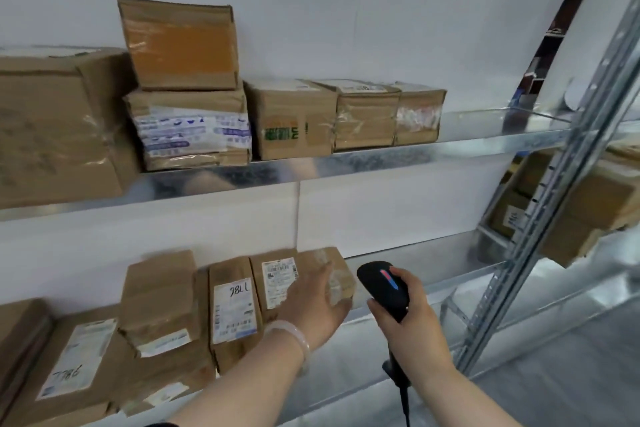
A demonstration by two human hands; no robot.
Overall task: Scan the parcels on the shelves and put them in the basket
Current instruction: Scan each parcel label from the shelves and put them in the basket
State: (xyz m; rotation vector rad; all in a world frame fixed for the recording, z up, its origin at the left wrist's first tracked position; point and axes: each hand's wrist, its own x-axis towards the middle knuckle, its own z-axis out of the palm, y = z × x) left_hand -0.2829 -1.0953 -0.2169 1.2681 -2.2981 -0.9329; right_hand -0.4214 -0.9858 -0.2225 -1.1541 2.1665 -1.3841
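On the lower shelf, the slick-taped brown cardboard parcel may be fumbled by the spread-fingered left hand, black plastic scanner gripped in right hand.

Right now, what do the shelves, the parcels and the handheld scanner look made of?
Shelves: sheet metal, probably galvanised; bright, mottled, reflective. Parcels: brown cardboard, matt, with glossy clear tape that glints, plus white paper labels. Scanner: likely black plastic, smooth matt shell; cannot be sure.
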